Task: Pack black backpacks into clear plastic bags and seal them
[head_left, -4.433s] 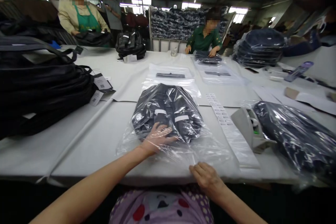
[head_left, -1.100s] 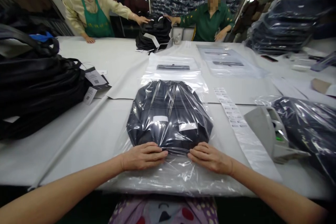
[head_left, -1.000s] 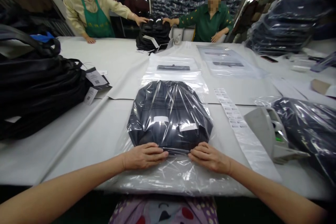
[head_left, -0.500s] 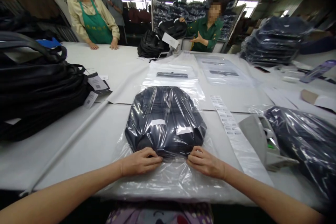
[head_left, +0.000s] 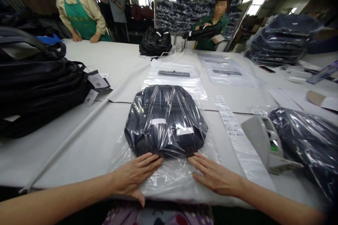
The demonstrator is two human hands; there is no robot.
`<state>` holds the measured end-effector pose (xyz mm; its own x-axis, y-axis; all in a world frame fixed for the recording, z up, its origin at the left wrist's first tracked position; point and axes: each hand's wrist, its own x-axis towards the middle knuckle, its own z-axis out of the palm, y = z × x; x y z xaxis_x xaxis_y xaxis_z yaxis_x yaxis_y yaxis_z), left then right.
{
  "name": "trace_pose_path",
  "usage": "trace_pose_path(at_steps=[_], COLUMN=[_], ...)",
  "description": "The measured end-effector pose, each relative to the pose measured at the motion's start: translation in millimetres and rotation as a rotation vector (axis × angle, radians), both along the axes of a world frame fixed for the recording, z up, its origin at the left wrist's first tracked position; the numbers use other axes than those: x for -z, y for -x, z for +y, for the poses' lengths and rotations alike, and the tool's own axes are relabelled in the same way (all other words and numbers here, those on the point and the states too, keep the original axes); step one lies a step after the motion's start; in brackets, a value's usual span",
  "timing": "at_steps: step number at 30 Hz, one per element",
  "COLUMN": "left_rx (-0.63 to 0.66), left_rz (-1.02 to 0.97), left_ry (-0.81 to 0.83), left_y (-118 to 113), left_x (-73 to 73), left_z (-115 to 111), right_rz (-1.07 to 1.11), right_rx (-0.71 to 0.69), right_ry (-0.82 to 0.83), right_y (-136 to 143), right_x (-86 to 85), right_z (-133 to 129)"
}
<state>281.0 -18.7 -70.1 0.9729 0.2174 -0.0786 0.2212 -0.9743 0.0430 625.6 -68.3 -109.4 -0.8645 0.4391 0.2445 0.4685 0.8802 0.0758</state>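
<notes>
A black backpack (head_left: 169,112) lies flat inside a clear plastic bag (head_left: 169,179) on the white table in front of me. Two white strips show on the backpack's face. My left hand (head_left: 134,175) rests flat on the plastic at the backpack's near left edge, thumb spread toward me. On the opposite side my right hand (head_left: 213,175) also lies flat, its fingertips at the near right edge. Neither hand grips anything. The loose end of the plastic bag spreads between them toward the table's front edge.
Black bags with tags (head_left: 39,84) are piled at the left. A label strip (head_left: 229,123), a grey dispenser (head_left: 261,144) and a plastic-wrapped bag (head_left: 308,140) lie at the right. Flat clear bags (head_left: 174,74) lie beyond. Co-workers (head_left: 81,14) stand across the table.
Both hands have gone from curled, pinching fingers at the backpack's near edge to flat, spread fingers on the plastic. Across the table, a co-worker has lifted a black bag and turned with it.
</notes>
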Motion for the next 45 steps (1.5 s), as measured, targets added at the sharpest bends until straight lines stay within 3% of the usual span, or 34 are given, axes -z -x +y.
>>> trace_pose_path(at_steps=[4,7,10,14,21,25,28,31,33,36,38,41,45], left_rx=[-0.171,-0.322,-0.359,-0.301,-0.257,-0.226,-0.242,-0.433,-0.641,-0.994,-1.181,-1.307,-1.324], left_rz=[0.021,-0.027,-0.109,-0.115,-0.111,-0.224,-0.339,-0.467,-0.496,-0.395,-0.332,-0.295,-0.189], left_ry=[-0.030,-0.146,-0.287,-0.400,-0.447,-0.449,-0.361,-0.220,-0.175,-0.126,-0.006,0.160,0.271], left_y=[-4,-12,-17,-17,-14,-14,-13,-17,-25,-41,-52,-62,-64], left_x=[19.9,37.6,47.5,45.9,41.0,40.9,41.2,38.0,31.5,15.2,2.9,-12.7,-25.4], left_z=[-22,-35,-39,-37,-40,-39,-36,-33,-31,-27,-22,-8,18], right_rz=[0.192,0.298,0.338,0.253,0.124,0.187,0.266,0.435,0.540,0.736,0.899,1.052,0.987], right_rx=[0.090,0.138,0.147,0.034,0.019,-0.009,-0.011,0.073,0.221,0.454,0.532,0.671,0.846], right_ry=[0.093,0.063,0.089,0.099,-0.150,-0.096,-0.010,0.154,0.320,0.554,0.702,0.911,1.013], right_y=[1,-1,-3,-4,-8,-13,-13,-12,-10,-3,4,15,18], right_x=[1.4,2.8,5.5,9.7,14.5,18.4,19.9,18.5,15.7,7.6,0.8,-7.5,-14.2], right_z=[2,3,5,4,-4,2,6,8,9,14,21,36,58])
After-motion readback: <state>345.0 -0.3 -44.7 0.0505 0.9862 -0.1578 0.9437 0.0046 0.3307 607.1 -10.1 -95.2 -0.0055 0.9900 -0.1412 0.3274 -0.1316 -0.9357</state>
